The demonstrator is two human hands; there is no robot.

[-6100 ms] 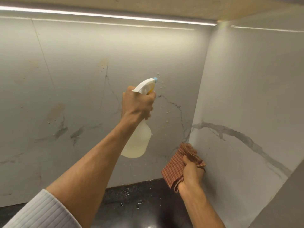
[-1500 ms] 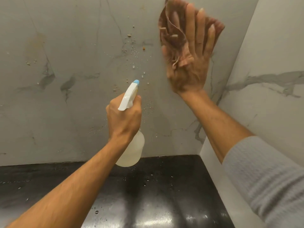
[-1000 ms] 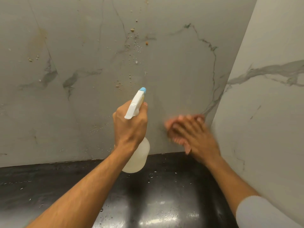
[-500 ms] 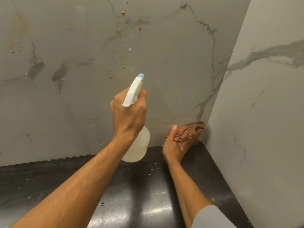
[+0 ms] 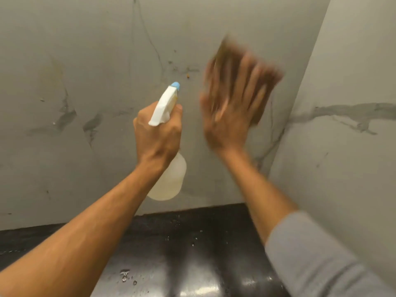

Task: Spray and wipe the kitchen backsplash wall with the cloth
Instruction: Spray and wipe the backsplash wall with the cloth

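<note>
The grey marble backsplash wall [image 5: 90, 67] fills the upper view, with dark veins and a few small specks near its middle. My left hand [image 5: 157, 133] grips the neck of a white spray bottle [image 5: 170, 179] with a blue nozzle, held just off the wall. My right hand [image 5: 231, 103] is blurred with motion; its fingers are spread flat and press the brownish checked cloth [image 5: 225, 52] against the wall, right of the bottle. Most of the cloth is hidden behind the hand.
A side wall [image 5: 347, 103] with a grey vein meets the backsplash in a corner on the right. Below lies a glossy black countertop [image 5: 192, 254] with scattered water droplets.
My right hand has swept the cloth up from the bottom corner by the counter to mid-height on the wall. The left hand with the bottle has stayed about where it was.
</note>
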